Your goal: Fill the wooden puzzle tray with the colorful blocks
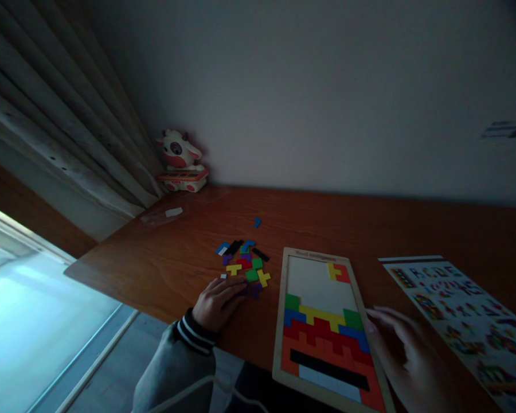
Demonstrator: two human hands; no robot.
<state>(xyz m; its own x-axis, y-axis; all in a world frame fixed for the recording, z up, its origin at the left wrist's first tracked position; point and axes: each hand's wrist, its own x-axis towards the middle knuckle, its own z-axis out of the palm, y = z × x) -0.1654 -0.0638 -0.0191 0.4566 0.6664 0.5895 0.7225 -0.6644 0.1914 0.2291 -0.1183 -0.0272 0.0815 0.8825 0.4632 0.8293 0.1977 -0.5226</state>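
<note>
My left hand [219, 301] lies palm down at the near edge of a loose heap of coloured puzzle blocks. Its fingertips rest over a purple block [254, 291], partly hiding the purple pieces there. A yellow block [264, 278] and a green block [251, 276] are just beyond the fingers. My right hand [413, 361] is beside the right rim of a wooden puzzle board [279, 332], thumb and fingers apart, the fingertips at the rim. Fitted blocks fill the board's near half, among them a long black bar [329, 370]. A yellow piece [332, 271] and a red piece [343, 274] sit in its far right corner.
A printed pattern sheet [464, 321] lies right of the board. One blue block [257, 222] is apart, behind the heap. A cow toy [183, 163] stands at the back left corner near the curtain [69, 115]. A clear plastic wrapper [159, 217] lies before it.
</note>
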